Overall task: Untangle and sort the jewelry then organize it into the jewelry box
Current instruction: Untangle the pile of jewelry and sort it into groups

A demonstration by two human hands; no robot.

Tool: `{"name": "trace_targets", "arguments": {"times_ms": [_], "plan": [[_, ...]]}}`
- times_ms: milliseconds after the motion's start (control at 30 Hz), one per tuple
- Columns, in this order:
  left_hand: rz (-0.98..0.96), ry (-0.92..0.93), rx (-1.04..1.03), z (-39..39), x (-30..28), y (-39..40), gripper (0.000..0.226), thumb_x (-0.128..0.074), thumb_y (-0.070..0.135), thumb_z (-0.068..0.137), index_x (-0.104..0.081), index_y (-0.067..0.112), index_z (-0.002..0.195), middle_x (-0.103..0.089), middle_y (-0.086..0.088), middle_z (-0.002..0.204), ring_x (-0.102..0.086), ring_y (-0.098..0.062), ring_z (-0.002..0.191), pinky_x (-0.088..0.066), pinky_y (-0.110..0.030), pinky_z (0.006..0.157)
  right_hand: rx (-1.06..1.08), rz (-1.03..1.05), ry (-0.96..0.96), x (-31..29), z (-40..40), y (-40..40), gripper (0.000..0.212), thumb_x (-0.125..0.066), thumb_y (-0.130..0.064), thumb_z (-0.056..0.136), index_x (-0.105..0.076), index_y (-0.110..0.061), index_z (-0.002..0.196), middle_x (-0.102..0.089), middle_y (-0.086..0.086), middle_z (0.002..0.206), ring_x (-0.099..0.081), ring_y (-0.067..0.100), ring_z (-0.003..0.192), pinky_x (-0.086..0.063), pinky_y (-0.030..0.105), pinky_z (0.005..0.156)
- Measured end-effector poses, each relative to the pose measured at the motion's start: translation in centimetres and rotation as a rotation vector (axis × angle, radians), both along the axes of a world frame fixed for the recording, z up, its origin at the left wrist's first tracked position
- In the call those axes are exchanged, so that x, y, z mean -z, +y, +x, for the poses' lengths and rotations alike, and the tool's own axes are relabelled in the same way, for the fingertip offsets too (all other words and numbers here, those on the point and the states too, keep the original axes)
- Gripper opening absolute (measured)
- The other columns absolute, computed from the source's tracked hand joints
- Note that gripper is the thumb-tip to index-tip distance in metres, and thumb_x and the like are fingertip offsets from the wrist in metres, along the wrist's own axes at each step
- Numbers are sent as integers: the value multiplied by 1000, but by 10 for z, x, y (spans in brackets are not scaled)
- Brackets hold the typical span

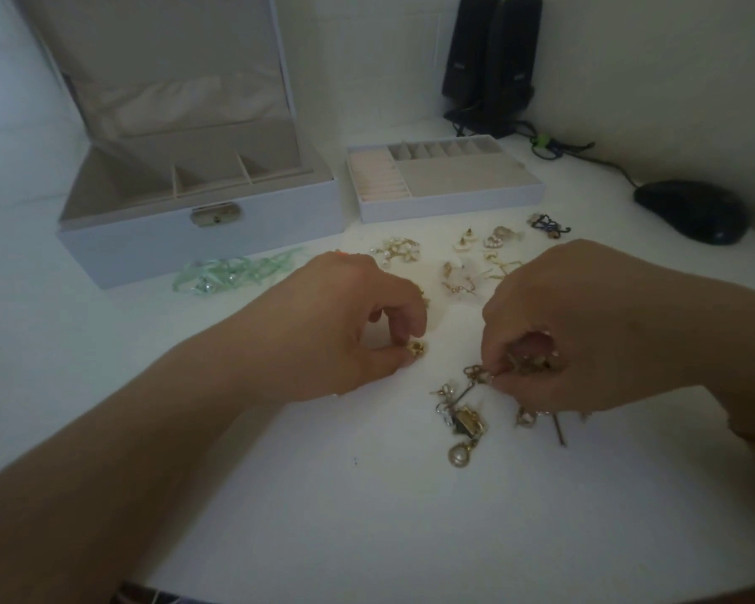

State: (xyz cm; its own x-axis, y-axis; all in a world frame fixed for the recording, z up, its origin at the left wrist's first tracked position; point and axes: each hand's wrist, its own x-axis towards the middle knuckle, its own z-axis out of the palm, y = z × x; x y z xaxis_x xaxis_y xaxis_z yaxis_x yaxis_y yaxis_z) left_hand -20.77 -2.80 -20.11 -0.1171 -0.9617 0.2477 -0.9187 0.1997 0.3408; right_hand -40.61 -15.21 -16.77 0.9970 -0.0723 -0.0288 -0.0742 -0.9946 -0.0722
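Left hand (358, 324) pinching a gold piece (416, 348) on the tabletop (323, 494). Right hand (585, 329) gripping the tangle (467, 411), lying just beside. Open box (201, 220) and tray (445, 185) sitting behind sorted earrings (458, 259).

Two hands (358, 329), one jewelry box (201, 237), one tray (450, 202), two speakers (493, 58), one mouse (691, 211)

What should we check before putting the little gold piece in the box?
1. Left hand pinches the gold piece: ok.
2. Gold piece free of the tangle: ok, they lie apart.
3. Right hand grips the tangle: ok.
4. Jewelry box lid open: ok.
5. Tray out on the table, slots showing: ok.
6. Which kind of jewelry the gold piece is: cannot tell, too small and blurred.
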Motion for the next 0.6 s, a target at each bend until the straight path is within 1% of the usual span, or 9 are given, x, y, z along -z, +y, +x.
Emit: {"name": "trace_targets", "arguments": {"times_ms": [67,133,200,233,300,367,433,533,600], "plan": [[-14,2,-22,-1,0,0,15,-79,33,78,-67,35,87,-56,30,72,-52,6,82,-36,-6,72,-22,201,-61,-2,3,-3,20,-56,-52,81,-68,-36,78,-50,-5,53,-50,11,49,-36,11,53],[-15,22,-31,-1,-1,0,19,-80,32,77,-66,35,89,-57,29,74,-52,7,83,-35,-5,72,15,404,-207,-2,9,-4,17,-62,-48,82,-71,-33,82,-48,3,49,-43,16,42,-35,11,49],[-7,59,-36,0,-5,1,23,-77,29,76,-65,34,95,-61,25,81,-54,6,85,-37,-4,72,97,485,-336,2,20,-2,13,-65,-42,79,-72,-32,79,-45,8,47,-40,21,43,-33,12,48],[-9,99,-39,2,-7,2,26,-72,25,75,-63,33,98,-64,23,84,-56,3,88,-39,-6,72,141,492,-347,6,25,0,11,-66,-40,79,-72,-31,78,-42,7,46,-39,21,44,-34,14,48],[-33,194,-69,5,-9,2,38,-61,15,69,-59,31,104,-67,19,87,-58,-7,89,-42,-10,70,186,499,-295,12,33,3,10,-68,-37,81,-72,-29,78,-38,-1,45,-36,14,43,-35,15,50],[-50,231,-126,7,-8,2,46,-57,6,68,-55,32,106,-67,19,86,-57,-9,87,-42,-10,65,197,518,-228,15,37,4,10,-68,-35,83,-73,-27,79,-40,-4,44,-36,8,42,-35,14,48],[-36,219,-155,6,-5,1,51,-57,-2,70,-53,32,107,-67,18,84,-55,-8,85,-42,-10,63,195,504,-182,18,40,5,12,-67,-35,84,-73,-27,79,-41,-6,44,-38,7,42,-35,13,48],[-17,177,-131,3,-2,0,48,-53,5,70,-52,34,109,-65,19,84,-54,-3,82,-40,-8,62,172,470,-185,19,40,5,13,-65,-38,84,-73,-29,80,-42,-4,44,-39,8,42,-34,15,47],[-12,150,-114,3,-2,1,46,-52,9,70,-53,33,109,-65,20,85,-54,2,78,-38,-7,62,171,462,-213,15,36,-2,15,-63,-41,83,-74,-30,84,-55,2,50,-43,14,44,-37,19,47]]}}
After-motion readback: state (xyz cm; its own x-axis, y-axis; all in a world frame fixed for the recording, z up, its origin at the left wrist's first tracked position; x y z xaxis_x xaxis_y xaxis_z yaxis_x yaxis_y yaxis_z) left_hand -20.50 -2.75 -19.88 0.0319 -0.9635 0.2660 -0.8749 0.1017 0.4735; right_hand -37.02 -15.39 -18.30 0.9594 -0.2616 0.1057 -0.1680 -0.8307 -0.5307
